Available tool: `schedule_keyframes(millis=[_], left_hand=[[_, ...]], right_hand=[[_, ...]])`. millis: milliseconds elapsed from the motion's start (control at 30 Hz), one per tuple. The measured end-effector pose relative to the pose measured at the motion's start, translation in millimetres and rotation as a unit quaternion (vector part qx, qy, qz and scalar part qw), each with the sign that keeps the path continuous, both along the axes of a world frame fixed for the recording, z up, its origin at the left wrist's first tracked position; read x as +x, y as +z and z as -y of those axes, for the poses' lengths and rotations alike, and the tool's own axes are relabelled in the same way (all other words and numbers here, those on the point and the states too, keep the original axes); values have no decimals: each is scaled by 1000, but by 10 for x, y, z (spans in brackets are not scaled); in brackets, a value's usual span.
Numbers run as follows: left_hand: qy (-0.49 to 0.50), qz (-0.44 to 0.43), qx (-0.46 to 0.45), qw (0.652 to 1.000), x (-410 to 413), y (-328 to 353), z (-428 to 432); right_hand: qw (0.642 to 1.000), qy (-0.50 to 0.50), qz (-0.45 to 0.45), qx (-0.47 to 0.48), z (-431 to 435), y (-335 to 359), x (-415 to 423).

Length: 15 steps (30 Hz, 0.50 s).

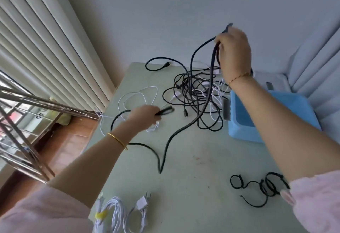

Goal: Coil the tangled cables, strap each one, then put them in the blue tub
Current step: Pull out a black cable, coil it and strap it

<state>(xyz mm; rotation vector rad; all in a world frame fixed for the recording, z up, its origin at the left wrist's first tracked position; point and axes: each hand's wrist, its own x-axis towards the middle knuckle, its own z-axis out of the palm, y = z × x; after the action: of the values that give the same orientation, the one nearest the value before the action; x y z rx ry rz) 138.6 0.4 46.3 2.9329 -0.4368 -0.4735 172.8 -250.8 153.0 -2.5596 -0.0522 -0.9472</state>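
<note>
Right hand (233,54) upper right, grip wrapped round black cable (212,63); left hand (143,116) grip pinching black loop (166,111) over table (193,186).

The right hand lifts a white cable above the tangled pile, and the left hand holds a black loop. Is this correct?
Not quite: the head view shows the right hand lifting a black cable, not a white one, above the tangled pile. The left hand does hold a black loop.
</note>
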Motion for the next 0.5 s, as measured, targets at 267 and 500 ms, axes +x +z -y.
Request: schedule_keyframes(millis=[267, 500], left_hand=[[194, 53, -449, 871, 2, 1021, 413], [192, -35, -535, 822, -437, 1006, 970]], right_hand=[[939, -132, -275, -158, 236, 295, 20], [866, 248, -371, 225, -102, -147, -1086]])
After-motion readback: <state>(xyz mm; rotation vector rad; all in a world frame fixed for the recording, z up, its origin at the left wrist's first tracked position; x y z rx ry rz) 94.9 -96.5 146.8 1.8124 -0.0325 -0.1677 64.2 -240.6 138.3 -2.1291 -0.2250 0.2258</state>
